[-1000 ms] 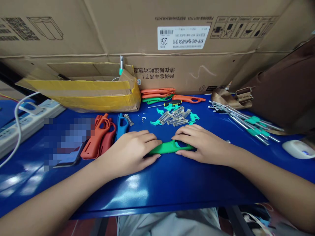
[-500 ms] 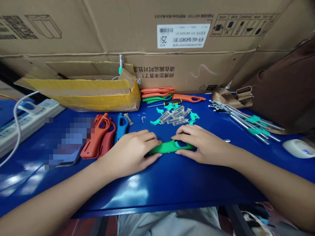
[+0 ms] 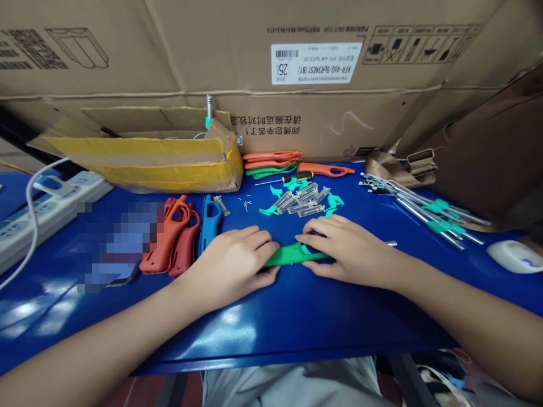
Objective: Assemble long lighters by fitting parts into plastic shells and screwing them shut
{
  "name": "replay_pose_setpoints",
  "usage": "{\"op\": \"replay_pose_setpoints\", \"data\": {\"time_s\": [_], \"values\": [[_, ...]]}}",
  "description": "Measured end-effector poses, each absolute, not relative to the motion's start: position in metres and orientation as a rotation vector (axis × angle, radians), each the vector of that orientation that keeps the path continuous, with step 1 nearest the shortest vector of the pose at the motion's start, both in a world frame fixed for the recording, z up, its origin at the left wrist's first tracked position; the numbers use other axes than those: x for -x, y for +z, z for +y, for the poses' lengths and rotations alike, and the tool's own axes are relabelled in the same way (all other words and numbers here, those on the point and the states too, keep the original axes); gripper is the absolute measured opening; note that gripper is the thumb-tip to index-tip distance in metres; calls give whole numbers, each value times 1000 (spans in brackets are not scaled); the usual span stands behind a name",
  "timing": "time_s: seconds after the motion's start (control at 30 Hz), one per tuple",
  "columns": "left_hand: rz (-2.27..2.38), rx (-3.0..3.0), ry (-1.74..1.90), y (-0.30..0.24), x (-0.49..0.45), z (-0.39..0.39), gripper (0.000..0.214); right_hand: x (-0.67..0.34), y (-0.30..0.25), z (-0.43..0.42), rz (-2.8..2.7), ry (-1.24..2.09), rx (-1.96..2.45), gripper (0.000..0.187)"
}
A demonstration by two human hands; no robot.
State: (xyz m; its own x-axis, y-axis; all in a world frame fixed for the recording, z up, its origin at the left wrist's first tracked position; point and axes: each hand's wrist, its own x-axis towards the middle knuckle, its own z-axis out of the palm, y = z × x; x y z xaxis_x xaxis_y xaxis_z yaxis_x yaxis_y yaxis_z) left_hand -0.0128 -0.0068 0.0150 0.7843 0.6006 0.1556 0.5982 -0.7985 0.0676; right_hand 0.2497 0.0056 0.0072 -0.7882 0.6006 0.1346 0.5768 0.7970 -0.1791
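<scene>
A green lighter handle (image 3: 291, 255) lies lengthwise between my hands, low over the blue table. My left hand (image 3: 235, 263) grips its left end, thumb in front and fingers behind. Around its right end, by the finger loop, my right hand (image 3: 343, 249) is closed, with a bit of turquoise showing under the fingers. A metal tip (image 3: 391, 243) pokes out beyond the right hand. Just behind are clear fuel tanks (image 3: 307, 198) and turquoise triggers (image 3: 268, 211) in a loose pile. Blue (image 3: 210, 220) and orange handles (image 3: 169, 237) lie to the left.
A yellow-taped carton (image 3: 169, 164) and a power strip (image 3: 55, 198) stand at left. Orange and green casings (image 3: 271, 158) and a screwdriver (image 3: 297, 177) are at the back. Metal lighter rods (image 3: 428, 209) and a white mouse-like device (image 3: 515, 256) lie at right.
My left hand has shifted slightly along the green handle, covering a little more of its left end. The right hand has barely moved.
</scene>
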Motion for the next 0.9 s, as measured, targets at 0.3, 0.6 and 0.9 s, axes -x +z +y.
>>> {"op": "replay_pose_setpoints", "data": {"time_s": [0.3, 0.6, 0.9], "values": [[986, -2940, 306, 11, 16, -2, 25, -252, 7, 6, -2858, 187, 919, 35], [886, -2915, 494, 5, 18, 2, 31, -253, 11, 7, -2902, 209, 908, 36], [891, -2985, 539, 8, 17, 3, 28, -256, 13, 4, -2843, 157, 993, 29]]}}
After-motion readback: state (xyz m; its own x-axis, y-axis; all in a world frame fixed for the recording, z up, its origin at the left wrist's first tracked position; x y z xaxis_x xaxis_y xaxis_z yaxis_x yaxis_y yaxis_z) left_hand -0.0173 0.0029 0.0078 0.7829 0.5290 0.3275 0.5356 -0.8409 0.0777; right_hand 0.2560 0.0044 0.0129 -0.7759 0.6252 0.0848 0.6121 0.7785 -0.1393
